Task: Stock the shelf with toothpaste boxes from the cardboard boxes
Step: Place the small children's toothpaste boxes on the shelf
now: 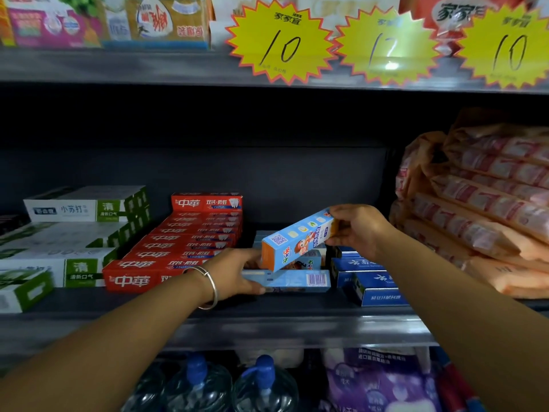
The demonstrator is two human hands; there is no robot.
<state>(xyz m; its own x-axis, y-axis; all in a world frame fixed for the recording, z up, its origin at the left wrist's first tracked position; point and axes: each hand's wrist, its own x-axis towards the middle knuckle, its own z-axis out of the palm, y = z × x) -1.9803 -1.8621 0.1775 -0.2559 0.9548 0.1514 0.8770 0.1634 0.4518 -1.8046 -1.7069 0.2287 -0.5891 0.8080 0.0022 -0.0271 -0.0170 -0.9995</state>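
Both hands are up at the middle shelf (pixel 267 307), arms stretched forward from the bottom corners of the view. Her right hand (pixel 356 230) pinches the far end of a light-blue children's toothpaste box (pixel 297 239), thumb under and fingers curled over the top, holding it tilted so its orange end dips down to the left, above the other boxes. Her left hand (pixel 237 272), a silver bangle (pixel 211 285) on the wrist, reaches in low and grips the left end of a flat light-blue box (pixel 291 281) lying at the shelf front, barcode facing out; the thumb runs along its lower edge while the fingers go over the top and are partly lost behind the tilted box.

Just left of the hands, rows of red toothpaste boxes (pixel 184 245) lie stacked, and beyond them white-and-green boxes (pixel 74 233), the lowest cut off by the frame's edge. To the right sit dark-blue boxes (pixel 365 278), partly covered by the right forearm. More light-blue boxes lie under the tilted one, but how many I cannot tell. Pink plastic-wrapped packs (pixel 490 203) pile up at far right. Yellow starburst price tags (pixel 282 43) hang from the shelf above; the back of the shelf is dark and hard to read
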